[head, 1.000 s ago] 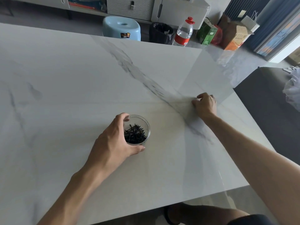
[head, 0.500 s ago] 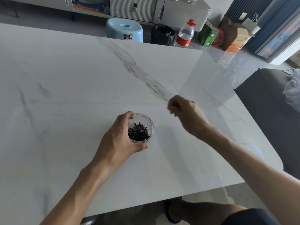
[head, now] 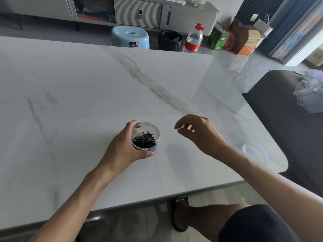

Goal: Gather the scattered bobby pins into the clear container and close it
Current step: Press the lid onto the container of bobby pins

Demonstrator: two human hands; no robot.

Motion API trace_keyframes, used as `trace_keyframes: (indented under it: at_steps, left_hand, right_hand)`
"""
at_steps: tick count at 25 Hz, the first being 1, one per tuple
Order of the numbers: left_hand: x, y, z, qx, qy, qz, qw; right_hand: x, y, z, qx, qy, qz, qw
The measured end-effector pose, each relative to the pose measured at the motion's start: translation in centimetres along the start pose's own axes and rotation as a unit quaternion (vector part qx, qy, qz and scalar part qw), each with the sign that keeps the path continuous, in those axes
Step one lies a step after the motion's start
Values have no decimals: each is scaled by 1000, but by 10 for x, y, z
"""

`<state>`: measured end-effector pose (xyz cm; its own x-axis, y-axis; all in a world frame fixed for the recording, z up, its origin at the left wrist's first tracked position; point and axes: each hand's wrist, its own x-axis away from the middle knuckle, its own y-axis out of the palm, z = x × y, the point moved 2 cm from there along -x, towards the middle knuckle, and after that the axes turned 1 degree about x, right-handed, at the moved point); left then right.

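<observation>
A small round clear container [head: 156, 129] stands on the white marble table [head: 87, 95]. It holds a pile of several black bobby pins [head: 144, 140]. My left hand [head: 125, 149] grips the container from its left side, thumb in front and fingers behind. My right hand [head: 197, 131] hovers just above the table, a little to the right of the container, with its fingers curled toward the thumb. It is motion-blurred, and no pin shows in it. The clear lid [head: 255, 151] lies flat near the table's right front corner, partly behind my right forearm.
The table's front edge and rounded right corner are close to the lid. A dark sofa [head: 279, 119] stands to the right. Beyond the far edge are a blue stool [head: 130, 37], a black bin [head: 170, 40] and a water bottle [head: 194, 39]. My knee and foot show under the table.
My right hand left the table surface at the right, lifted and travelled left toward the container. My left hand kept its grip on the container.
</observation>
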<state>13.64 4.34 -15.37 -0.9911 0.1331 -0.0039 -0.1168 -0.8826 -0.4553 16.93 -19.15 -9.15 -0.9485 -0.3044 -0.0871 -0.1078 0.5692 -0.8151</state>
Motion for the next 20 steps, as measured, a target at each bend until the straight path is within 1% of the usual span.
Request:
trace_keyframes:
  at_steps: [2,3,5,7,9,10,12,14,16,18,20]
  left_hand:
    - [4,4,4,0,2,1,1000]
    - [5,8,6,-1,1,1,1000]
    - [9,19,13,-1,-2,2,1000]
    - [11,29,18,4,-9,9,1000]
    - [13,40,22,12,-16,14,1000]
    - [14,44,23,19,-19,18,999]
    - [16,52,23,30,-25,30,999]
    - [20,57,23,42,-27,41,998]
    - [23,59,23,57,-27,44,997]
    - [26,58,21,68,-25,45,996]
    - [29,56,21,63,-18,51,997]
  right_hand:
    - [26,-12,44,59,100,15,993]
    - [38,-18,66,99,151,20,983]
    - [62,-37,105,174,247,26,953]
    - [81,-54,134,236,327,23,915]
    - [95,-66,156,242,395,5,886]
    - [99,-68,164,226,416,-5,881]
    - [103,-69,173,201,423,-18,883]
    - [104,-68,172,185,403,-7,897]
    - [102,-64,162,163,370,7,915]
    - [95,-57,140,115,333,8,936]
    - [86,-50,107,79,263,-1,962]
